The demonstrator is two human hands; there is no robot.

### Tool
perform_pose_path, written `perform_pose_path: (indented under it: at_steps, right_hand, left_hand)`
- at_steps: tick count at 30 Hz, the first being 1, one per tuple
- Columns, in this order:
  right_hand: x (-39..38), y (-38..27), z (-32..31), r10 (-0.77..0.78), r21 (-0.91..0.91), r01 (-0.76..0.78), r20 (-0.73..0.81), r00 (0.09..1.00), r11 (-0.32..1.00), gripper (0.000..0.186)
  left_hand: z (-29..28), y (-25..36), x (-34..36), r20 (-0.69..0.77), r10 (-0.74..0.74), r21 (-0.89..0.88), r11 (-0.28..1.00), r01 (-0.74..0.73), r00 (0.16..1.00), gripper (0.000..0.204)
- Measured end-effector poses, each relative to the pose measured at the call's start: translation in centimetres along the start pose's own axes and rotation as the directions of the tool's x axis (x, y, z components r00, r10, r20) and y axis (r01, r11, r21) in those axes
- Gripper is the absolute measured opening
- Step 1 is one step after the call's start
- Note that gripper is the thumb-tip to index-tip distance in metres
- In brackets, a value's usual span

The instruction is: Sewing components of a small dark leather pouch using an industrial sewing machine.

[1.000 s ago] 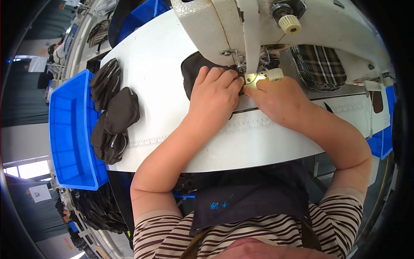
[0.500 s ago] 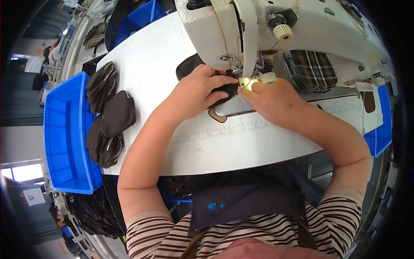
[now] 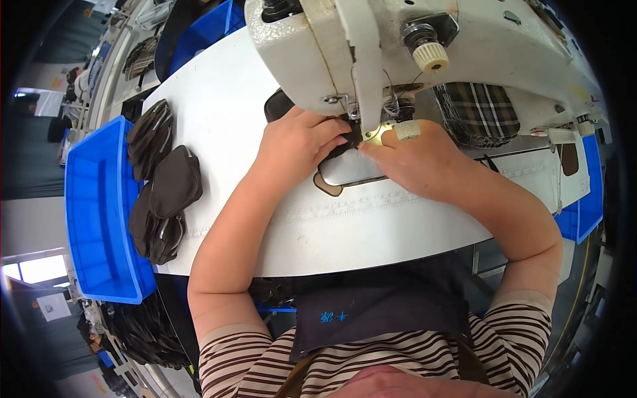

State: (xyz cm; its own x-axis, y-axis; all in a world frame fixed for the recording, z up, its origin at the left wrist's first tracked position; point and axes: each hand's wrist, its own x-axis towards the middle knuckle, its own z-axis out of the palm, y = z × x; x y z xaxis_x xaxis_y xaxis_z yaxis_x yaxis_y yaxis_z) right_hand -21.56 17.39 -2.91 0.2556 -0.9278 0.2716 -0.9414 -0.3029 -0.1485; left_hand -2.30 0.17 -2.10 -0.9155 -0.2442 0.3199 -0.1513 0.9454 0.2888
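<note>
A white sewing machine overhangs a dark brown fabric piece, which lies at the lit needle area. My left hand is closed on this piece just left of the presser foot, its fingers bent over the fabric. My right hand is just right of the needle, thumb and forefinger closed at the fabric's edge; how much it holds is partly hidden. A metal plate with a tan rounded corner shows between my hands.
Several dark pouches lie at the left beside a blue bin. A plaid fabric stack sits under the machine arm. More blue bins stand behind and at the right. A co-worker is in the far left background.
My left hand has moved left and turned, its fingers curling further over the fabric and uncovering the plate's corner. My right hand stays by the needle with little movement.
</note>
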Motion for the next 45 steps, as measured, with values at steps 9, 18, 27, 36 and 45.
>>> perform_pose_path:
  at_steps: [9, 18, 27, 36, 45]
  right_hand:
    - [0.1, -0.4, -0.4, 0.019, 0.005, -0.019, 0.080, 0.997, 1.000, 0.024]
    - [-0.2, -1.1, 0.0, -0.001, -0.049, 0.003, 0.042, 0.999, 0.999, 0.048]
    - [-0.2, -0.7, 1.3, -0.079, -0.014, 0.078, -0.135, 0.988, 0.997, 0.040]
    - [-0.3, -1.0, 0.8, -0.038, -0.047, 0.034, -0.078, 0.996, 0.998, 0.043]
    - [-0.1, -1.2, 0.5, 0.002, -0.012, -0.003, -0.064, 0.998, 1.000, 0.048]
  left_hand:
    - [0.4, 1.2, -0.2, -0.096, 0.039, 0.031, 0.999, -0.036, 0.995, 0.022]
    - [0.4, -0.4, -0.3, 0.024, -0.157, -0.288, 0.945, 0.158, 0.987, 0.022]
    - [0.3, 0.3, 0.1, -0.075, 0.107, 0.078, 0.992, -0.102, 0.991, 0.024]
    - [0.2, 0.7, -0.3, -0.054, 0.112, 0.127, 0.986, -0.104, 0.992, 0.030]
    - [0.3, 1.1, -0.1, -0.052, 0.085, 0.146, 0.986, -0.076, 0.995, 0.028]
